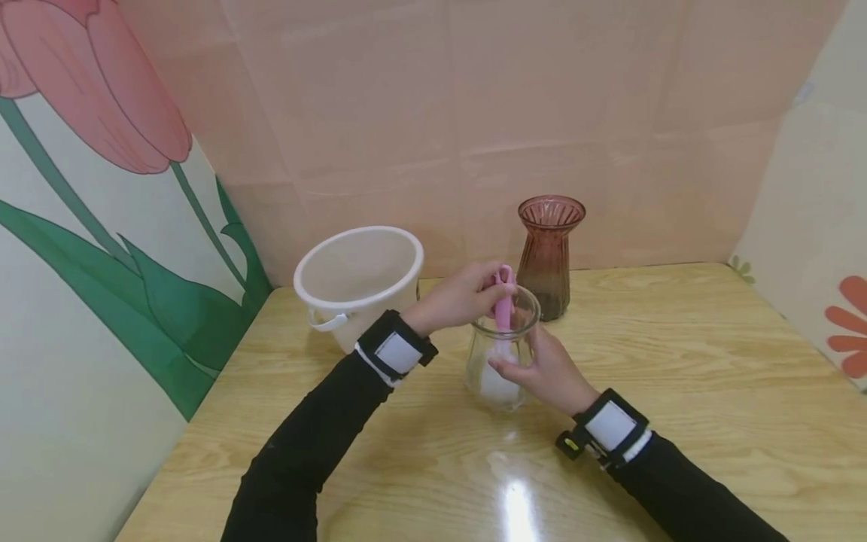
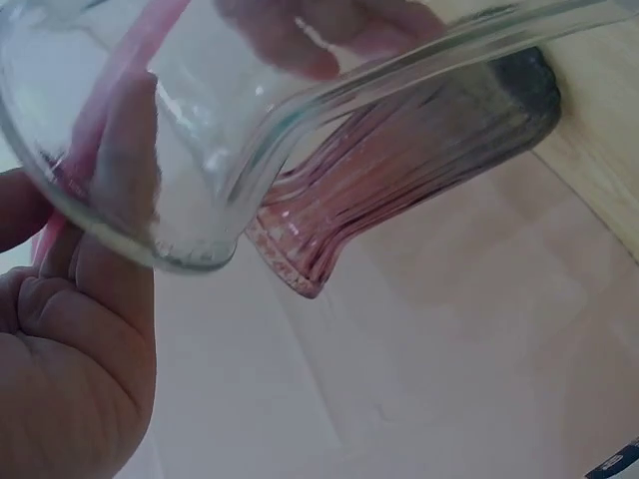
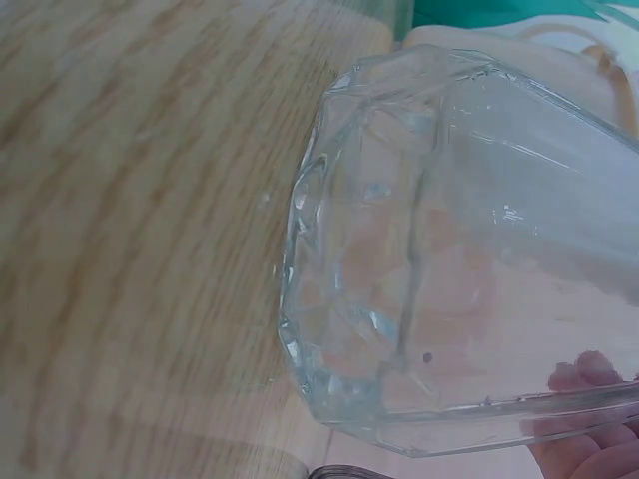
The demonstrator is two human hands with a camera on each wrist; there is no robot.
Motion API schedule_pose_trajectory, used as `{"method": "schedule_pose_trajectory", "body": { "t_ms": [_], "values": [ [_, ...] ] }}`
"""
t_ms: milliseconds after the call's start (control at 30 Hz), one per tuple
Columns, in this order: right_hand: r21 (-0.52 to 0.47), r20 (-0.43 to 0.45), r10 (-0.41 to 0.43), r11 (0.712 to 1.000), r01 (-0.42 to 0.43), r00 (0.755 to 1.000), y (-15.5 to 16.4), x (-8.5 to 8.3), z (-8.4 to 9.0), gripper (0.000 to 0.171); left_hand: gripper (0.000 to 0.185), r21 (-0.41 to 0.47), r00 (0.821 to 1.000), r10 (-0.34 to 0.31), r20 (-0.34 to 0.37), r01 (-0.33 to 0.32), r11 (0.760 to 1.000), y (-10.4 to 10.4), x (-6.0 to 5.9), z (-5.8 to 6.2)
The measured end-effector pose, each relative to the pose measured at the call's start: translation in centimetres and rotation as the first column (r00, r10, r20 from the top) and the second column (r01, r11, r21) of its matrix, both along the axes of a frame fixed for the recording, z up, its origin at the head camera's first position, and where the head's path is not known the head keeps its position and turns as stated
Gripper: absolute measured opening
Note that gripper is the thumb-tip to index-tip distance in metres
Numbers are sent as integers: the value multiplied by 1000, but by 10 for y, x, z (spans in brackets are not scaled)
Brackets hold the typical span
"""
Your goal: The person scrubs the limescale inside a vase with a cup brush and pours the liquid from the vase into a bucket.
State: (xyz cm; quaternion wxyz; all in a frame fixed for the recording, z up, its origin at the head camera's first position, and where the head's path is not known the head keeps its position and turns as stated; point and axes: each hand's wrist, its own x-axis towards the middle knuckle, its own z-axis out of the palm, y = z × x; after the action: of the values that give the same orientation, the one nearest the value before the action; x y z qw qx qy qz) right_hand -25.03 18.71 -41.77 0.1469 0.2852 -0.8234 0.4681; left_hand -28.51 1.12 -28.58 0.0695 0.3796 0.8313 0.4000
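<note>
Room: pale pink panelled wall (image 1: 542, 90) behind the table; a painted tulip mural (image 1: 101, 188) with a pink bloom and green leaves on the left wall; a cream wall with orange flower shapes (image 1: 847, 324) on the right.
Surface: light wooden table (image 1: 677, 391) with marked grain, filling the corner; a bright glare patch shows on its near part.
Bucket: white plastic bucket (image 1: 359, 278) stands upright at the back left of the table, near the mural, mouth open upward.
Vase: ribbed reddish-brown glass vase (image 1: 549, 256) stands upright near the back wall, just behind and to the right of the jar; in the left wrist view it shows behind the jar's rim (image 2: 399, 170).
Jar: clear glass jar (image 1: 501, 354) stands on the table at centre, between the two hands; its faceted base rests on the wood in the right wrist view (image 3: 399, 279).
Brush: pink handle (image 1: 503, 301) rises out of the jar's mouth; a white head sits low inside the glass.
Left hand: left hand (image 1: 460, 297) above the jar's mouth, fingers curled round the top of the pink handle.
Right hand: right hand (image 1: 549, 369) wrapped round the jar's right side, fingers and thumb gripping the glass.
Sleeves: both arms in black sleeves, each wrist wearing a black strap with a white patch.
</note>
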Motion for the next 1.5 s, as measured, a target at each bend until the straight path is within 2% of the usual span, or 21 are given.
{"method": "schedule_pose_trajectory", "body": {
  "t_ms": [200,500,633,867,1100,1500],
  "values": [
    [-10,5,0,1000,0,1000,0,1,1,80,11,91,999,-1,52,-4,996,-1,1,8],
    [-11,3,-13,1000,13,1000,-2,2,2,74,12,117,999,22,29,-25,993,-5,1,22],
    [-18,-6,-10,1000,10,1000,-1,0,0,72,13,154,999,36,38,-42,987,-8,1,27],
    [-23,31,-16,1000,16,999,0,2,1,74,12,200,999,55,0,-54,978,-12,1,36],
    [-19,1,-8,1000,8,1000,0,0,-2,73,9,260,998,61,-1,-58,964,-16,0,45],
    [-15,35,-22,1000,23,999,0,2,1,75,9,247,999,44,5,-44,968,-15,0,44]
  ]
}}
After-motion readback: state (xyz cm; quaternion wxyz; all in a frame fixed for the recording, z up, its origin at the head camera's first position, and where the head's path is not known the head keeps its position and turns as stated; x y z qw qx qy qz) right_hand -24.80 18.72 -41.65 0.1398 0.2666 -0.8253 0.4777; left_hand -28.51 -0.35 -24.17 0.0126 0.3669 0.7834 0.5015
